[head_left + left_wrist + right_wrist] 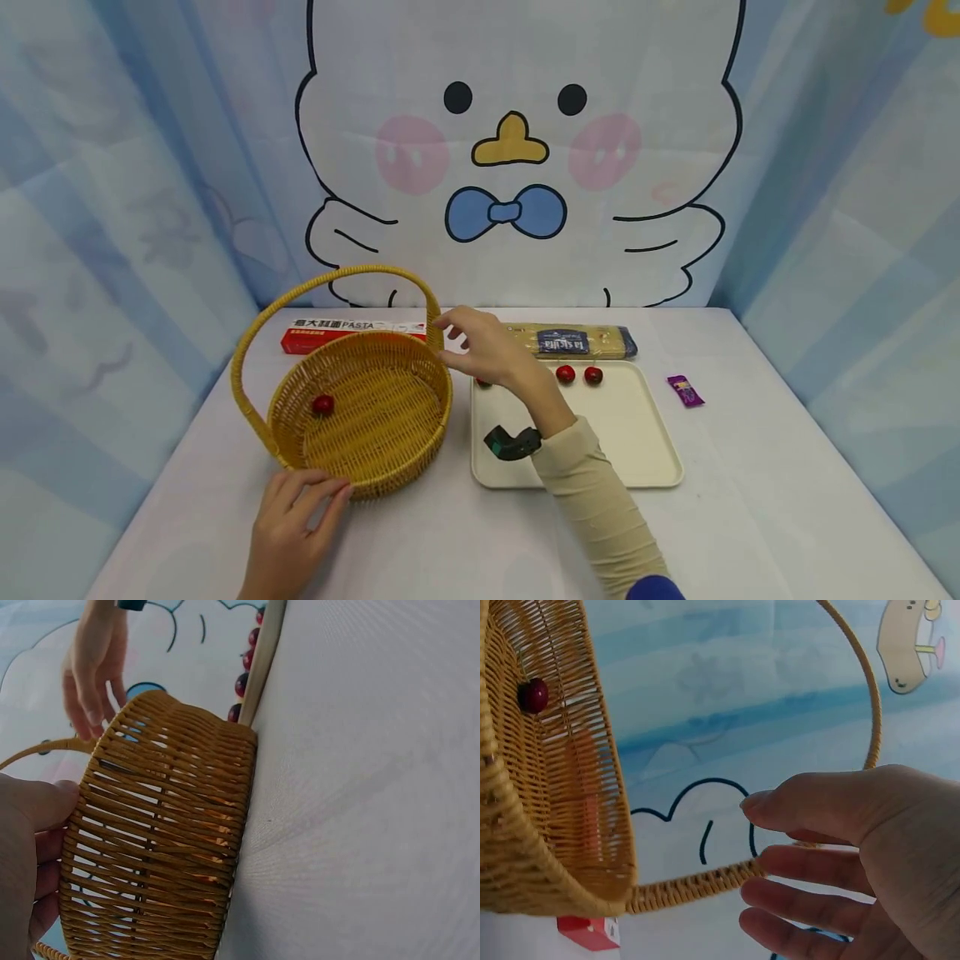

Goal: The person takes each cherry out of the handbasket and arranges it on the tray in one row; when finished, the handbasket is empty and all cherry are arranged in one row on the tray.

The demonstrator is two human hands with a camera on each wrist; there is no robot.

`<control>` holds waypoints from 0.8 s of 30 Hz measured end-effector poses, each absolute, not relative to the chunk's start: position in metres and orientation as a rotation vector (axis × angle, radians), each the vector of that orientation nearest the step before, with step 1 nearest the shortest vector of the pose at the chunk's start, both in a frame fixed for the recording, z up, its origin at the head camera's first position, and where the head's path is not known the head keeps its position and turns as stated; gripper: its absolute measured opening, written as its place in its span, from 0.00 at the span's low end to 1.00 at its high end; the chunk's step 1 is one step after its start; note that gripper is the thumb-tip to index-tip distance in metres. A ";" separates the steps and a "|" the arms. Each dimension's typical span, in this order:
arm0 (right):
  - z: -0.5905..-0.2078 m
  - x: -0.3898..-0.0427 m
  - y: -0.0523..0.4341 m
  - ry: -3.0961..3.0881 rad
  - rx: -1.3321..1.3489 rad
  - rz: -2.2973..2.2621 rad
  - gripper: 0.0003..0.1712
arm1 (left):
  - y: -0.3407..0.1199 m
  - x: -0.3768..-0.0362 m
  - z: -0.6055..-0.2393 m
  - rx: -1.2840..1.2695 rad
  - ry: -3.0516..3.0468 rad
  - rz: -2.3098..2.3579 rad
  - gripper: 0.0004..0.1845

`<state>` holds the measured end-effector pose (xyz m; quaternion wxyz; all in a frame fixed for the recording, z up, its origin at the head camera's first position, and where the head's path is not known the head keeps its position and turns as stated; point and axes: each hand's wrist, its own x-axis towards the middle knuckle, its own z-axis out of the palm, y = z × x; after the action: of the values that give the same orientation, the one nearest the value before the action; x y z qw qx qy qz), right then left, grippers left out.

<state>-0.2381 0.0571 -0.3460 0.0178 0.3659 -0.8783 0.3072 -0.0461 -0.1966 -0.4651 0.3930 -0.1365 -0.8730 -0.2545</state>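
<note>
A yellow wicker basket (375, 491) with a tall arched handle stands at left on the table, a red cherry (323, 406) lying inside it. My left hand (294, 521) holds the basket's near rim; in the left wrist view its thumb lies at the rim and the fingers bend behind it. By the right end of the handle is my right hand (480, 342). Its thumb and fingers are spread apart, and some fingers overlap the handle (697, 889) in the right wrist view. Several cherries (566, 374) lie along the back of a cream tray (600, 454).
Behind the basket lies a red and white pasta box (315, 340). A bag of pasta (592, 342) lies behind the tray. To the tray's right is a small purple packet (686, 391). Printed curtains (510, 267) rise behind the white table (795, 500) and along both sides.
</note>
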 end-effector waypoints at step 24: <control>-0.380 -0.261 -0.059 -2.873 1.394 0.724 0.26 | -0.201 -0.048 -0.468 -0.424 -2.145 -0.644 0.25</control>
<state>-0.2614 -0.0592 -0.3798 -0.0663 0.4248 -0.8755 0.2206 -0.0477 -0.2011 -0.4676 0.4179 -0.1689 -0.8549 -0.2567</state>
